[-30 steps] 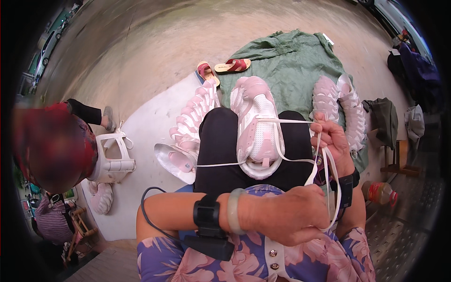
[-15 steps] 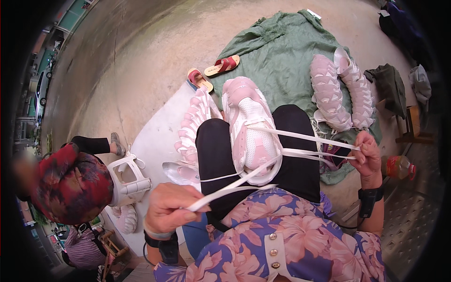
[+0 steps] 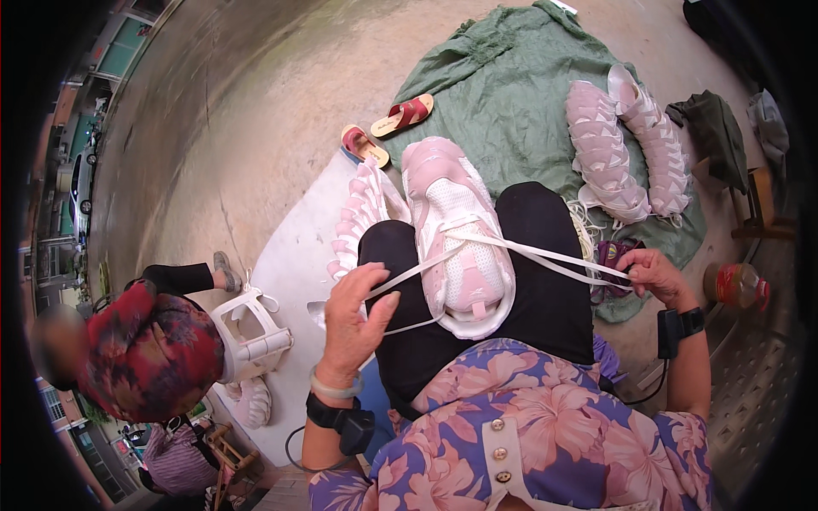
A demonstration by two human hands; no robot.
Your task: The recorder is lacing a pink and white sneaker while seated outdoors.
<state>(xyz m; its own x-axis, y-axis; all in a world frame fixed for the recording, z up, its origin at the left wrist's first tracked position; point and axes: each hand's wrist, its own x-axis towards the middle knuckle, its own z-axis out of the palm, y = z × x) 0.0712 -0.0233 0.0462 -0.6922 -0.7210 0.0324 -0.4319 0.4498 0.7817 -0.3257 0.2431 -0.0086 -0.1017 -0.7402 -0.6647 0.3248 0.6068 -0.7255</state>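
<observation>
On the floor (image 3: 290, 111) is spread a green sheet (image 3: 511, 85), carrying two curved rows of pink-white shoe uppers (image 3: 601, 149). Nearer, over black trousers (image 3: 541, 213), one pink-and-white shoe (image 3: 466, 271) lies in the person's lap. The right hand (image 3: 660, 281) has a narrow grip, holding white laces (image 3: 528, 249). The left hand (image 3: 351, 328) is left of the shoe, thumb apart from fingers; whether its grip holds a lace, I cannot tell
</observation>
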